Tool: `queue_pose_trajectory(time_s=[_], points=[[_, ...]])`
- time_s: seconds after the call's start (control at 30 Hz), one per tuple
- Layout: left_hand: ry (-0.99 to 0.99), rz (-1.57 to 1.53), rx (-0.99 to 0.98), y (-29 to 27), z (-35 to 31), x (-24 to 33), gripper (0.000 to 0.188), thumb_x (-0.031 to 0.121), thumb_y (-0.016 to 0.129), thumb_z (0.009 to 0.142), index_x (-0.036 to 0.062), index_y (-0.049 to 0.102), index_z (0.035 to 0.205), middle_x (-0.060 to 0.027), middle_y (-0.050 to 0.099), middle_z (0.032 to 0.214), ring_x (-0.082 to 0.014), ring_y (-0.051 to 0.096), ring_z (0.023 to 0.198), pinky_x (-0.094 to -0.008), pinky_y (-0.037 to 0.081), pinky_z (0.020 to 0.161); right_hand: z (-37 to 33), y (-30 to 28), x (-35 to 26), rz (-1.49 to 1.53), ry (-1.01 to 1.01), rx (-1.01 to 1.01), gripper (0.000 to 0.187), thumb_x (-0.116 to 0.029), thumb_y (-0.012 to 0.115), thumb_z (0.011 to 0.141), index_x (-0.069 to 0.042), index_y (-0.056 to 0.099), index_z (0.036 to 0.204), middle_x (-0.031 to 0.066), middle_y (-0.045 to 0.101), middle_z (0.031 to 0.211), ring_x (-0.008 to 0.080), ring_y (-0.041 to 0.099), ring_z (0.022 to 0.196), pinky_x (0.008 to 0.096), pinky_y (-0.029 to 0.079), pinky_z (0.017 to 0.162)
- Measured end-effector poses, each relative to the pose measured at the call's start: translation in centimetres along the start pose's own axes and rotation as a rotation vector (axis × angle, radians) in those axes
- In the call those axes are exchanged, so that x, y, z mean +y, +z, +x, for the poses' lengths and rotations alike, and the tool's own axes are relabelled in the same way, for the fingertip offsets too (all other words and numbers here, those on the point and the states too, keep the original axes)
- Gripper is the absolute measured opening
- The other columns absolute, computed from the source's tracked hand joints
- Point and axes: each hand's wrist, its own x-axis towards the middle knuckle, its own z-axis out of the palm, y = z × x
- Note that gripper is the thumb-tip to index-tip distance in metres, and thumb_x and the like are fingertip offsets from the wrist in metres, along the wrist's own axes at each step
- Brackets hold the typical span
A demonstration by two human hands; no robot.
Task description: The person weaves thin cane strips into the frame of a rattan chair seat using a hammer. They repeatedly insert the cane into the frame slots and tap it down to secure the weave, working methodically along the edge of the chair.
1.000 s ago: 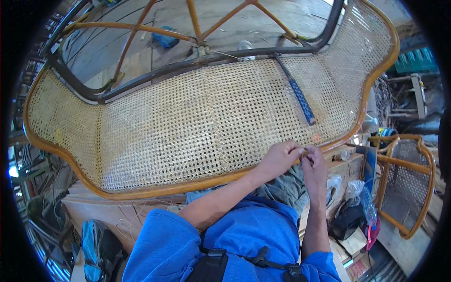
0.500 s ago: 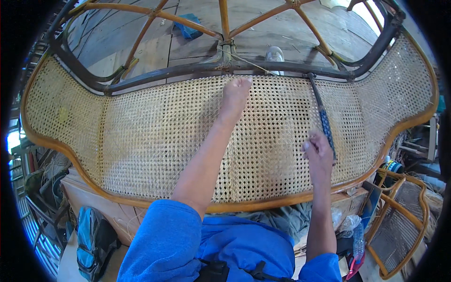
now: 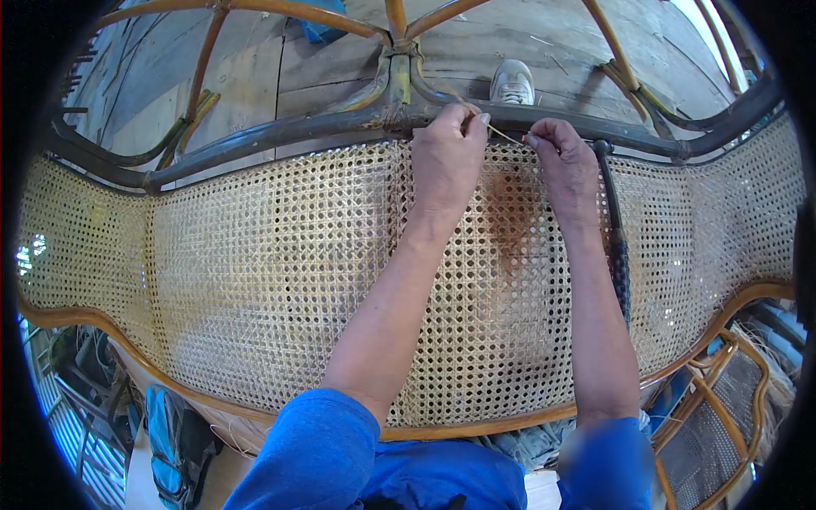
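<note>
A large panel of woven cane [image 3: 255,255] lies before me, framed by bent rattan. At its far edge, beside the dark pole [image 3: 280,136], my left hand [image 3: 446,161] pinches a thin pale cane strand [image 3: 507,137]. My right hand [image 3: 564,166] is just to its right, thumb and fingers closed on the other end of that strand. The short stretch between the hands looks taut. Right of my right forearm a hammer [image 3: 614,217] rests on the weave, its head toward the far edge and its dark wrapped handle toward me.
Rattan struts [image 3: 608,38] rise beyond the dark pole. A shoe [image 3: 512,82] and a blue object [image 3: 316,27] are on the wooden floor behind. A blue-and-black backpack [image 3: 167,450] stands at lower left, a smaller caned rattan piece [image 3: 710,433] at lower right.
My right hand has moved from beside the hammer's handle up to the far edge and taken hold of the strand. My left hand stays near that edge. The view has shifted closer.
</note>
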Motion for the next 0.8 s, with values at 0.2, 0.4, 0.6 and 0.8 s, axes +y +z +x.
queue_pose_trajectory(time_s=[0.2,0.4,0.6,0.8], points=[[0.019,0.035,0.024,0.30,0.38,-0.73,0.019,0.018,0.064,0.088,0.0000,0.068,0.093,-0.0071,0.063,0.065,-0.0092,0.054,0.059,-0.0273,0.047,0.060,0.00,0.62,0.18,-0.109,0.013,-0.003,0.015,-0.004,0.064,0.084,-0.005,0.063,0.099,0.0083,0.068,0.088,0.0152,0.065,0.079,0.0277,0.050,0.075],[-0.015,-0.005,0.001,0.24,0.47,-0.33,0.021,0.020,0.064,0.088,0.0000,0.068,0.093,-0.0072,0.063,0.066,-0.0092,0.054,0.059,-0.0275,0.046,0.060,-0.08,0.50,0.28,-0.151,-0.054,-0.016,0.015,-0.003,0.063,0.083,-0.005,0.064,0.098,0.0090,0.067,0.088,0.0184,0.065,0.081,0.0285,0.050,0.076],[-0.047,-0.015,-0.009,-0.07,0.47,-0.56,0.021,0.020,0.063,0.088,-0.0003,0.068,0.094,-0.0061,0.063,0.066,-0.0097,0.054,0.060,-0.0275,0.046,0.060,-0.18,0.60,0.39,-0.222,-0.144,-0.032,0.014,-0.002,0.062,0.083,-0.006,0.064,0.097,0.0083,0.067,0.087,0.0218,0.065,0.081,0.0305,0.050,0.075],[-0.077,-0.008,-0.032,-0.04,0.43,-0.15,0.021,0.020,0.063,0.088,-0.0001,0.068,0.094,-0.0054,0.063,0.066,-0.0089,0.053,0.060,-0.0275,0.046,0.060,-0.04,0.42,0.45,-0.223,-0.132,-0.038,0.014,-0.001,0.062,0.083,-0.006,0.064,0.096,0.0085,0.067,0.087,0.0233,0.065,0.082,0.0309,0.050,0.075]])
